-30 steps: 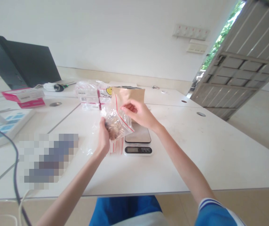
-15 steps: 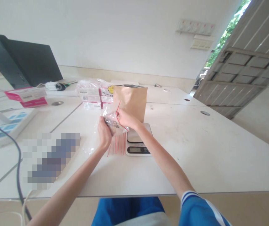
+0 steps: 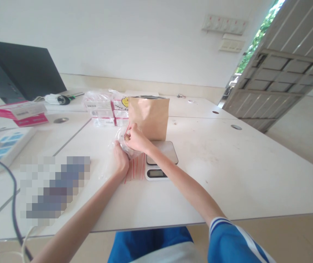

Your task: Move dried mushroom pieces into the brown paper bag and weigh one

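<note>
My left hand (image 3: 122, 160) grips the lower part of a small clear zip bag (image 3: 120, 140) with a red seal line and brown pieces inside. My right hand (image 3: 135, 138) pinches the bag's top edge, right above the left hand. Both hands hover low over the white table (image 3: 227, 171), just left of a small digital kitchen scale (image 3: 159, 160). A pile of flat clear bags with red stripes (image 3: 134, 170) lies under the hands. A brown paper stand-up pouch (image 3: 149, 117) stands behind the scale.
Pink-and-white boxes in plastic wrap (image 3: 104, 109) sit behind the pouch. A black monitor (image 3: 22, 73) and more pink boxes (image 3: 21, 112) stand far left. A dark cable (image 3: 14, 204) crosses the near left edge. A blurred patch (image 3: 52, 188) covers part of the table.
Both hands have brought the bag down from chest height to just above the table. My right hand moved from the bag's side to its top edge, close against the left hand.
</note>
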The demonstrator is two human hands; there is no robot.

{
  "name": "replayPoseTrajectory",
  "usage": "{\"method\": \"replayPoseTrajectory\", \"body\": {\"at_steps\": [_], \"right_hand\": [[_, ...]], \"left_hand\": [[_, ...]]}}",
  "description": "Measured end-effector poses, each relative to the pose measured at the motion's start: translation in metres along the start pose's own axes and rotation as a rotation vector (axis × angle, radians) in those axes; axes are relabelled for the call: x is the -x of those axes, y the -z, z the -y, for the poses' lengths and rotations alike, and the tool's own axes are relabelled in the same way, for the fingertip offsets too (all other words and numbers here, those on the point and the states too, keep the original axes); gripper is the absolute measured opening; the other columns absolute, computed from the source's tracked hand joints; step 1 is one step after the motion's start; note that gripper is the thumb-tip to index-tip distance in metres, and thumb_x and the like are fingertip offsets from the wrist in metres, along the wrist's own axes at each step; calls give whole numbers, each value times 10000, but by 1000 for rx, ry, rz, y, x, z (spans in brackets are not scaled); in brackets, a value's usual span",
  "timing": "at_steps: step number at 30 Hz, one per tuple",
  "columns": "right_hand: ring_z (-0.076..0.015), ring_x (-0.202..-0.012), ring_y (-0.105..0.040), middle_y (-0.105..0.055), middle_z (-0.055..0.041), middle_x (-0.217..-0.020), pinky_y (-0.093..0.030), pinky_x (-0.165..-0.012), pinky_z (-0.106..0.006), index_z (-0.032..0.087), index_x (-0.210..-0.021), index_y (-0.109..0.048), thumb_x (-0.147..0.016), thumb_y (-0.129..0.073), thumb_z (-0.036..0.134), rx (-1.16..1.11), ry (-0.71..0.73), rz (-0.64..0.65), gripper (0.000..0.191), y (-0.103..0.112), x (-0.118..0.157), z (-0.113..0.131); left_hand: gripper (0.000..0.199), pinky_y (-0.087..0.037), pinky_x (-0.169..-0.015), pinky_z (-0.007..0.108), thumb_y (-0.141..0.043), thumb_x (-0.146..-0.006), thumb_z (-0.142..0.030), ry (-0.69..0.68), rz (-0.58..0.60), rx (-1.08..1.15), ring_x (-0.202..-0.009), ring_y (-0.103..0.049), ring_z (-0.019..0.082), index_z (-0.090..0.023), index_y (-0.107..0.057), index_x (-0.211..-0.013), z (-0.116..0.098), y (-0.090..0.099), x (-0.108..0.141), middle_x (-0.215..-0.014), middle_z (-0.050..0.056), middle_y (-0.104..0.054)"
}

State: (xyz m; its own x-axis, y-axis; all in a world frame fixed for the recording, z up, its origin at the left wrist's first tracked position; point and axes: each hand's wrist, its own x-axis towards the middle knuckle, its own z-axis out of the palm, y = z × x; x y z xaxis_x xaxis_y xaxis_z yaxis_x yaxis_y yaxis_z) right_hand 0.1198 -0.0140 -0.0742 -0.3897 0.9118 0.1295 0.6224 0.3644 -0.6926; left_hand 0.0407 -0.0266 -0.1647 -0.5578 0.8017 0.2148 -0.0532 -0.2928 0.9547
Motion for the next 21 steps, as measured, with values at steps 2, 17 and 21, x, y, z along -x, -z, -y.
{"method": "replayPoseTrajectory", "body": {"at_steps": [2,17,21], "right_hand": [[-141,-681,-518,-540,4,-689,-371,-583,-224,195,-733,-455,-762,-532,182,27,14,107,83,1,1,1],[-119,-653,-459,-543,-12,-789,-346,-534,-215,182,-859,-433,-772,-598,232,162,-17,244,193,14,4,-4],[-102,-613,-402,-443,35,-663,-312,-544,-215,195,-656,-400,-755,-643,270,215,64,361,272,21,3,-5]], "left_hand": [[415,-448,-883,321,-276,-949,-301,-10,2,30,-876,-612,179,-147,-649,-850,-1,-1,0,-898,55,-679],[451,-479,-872,277,-276,-931,-368,45,77,279,-839,-647,158,-151,-662,-847,4,-7,-3,-836,31,-704],[443,-475,-882,269,-332,-898,-439,67,88,309,-838,-655,162,-163,-668,-811,10,-7,-6,-803,22,-699]]}}
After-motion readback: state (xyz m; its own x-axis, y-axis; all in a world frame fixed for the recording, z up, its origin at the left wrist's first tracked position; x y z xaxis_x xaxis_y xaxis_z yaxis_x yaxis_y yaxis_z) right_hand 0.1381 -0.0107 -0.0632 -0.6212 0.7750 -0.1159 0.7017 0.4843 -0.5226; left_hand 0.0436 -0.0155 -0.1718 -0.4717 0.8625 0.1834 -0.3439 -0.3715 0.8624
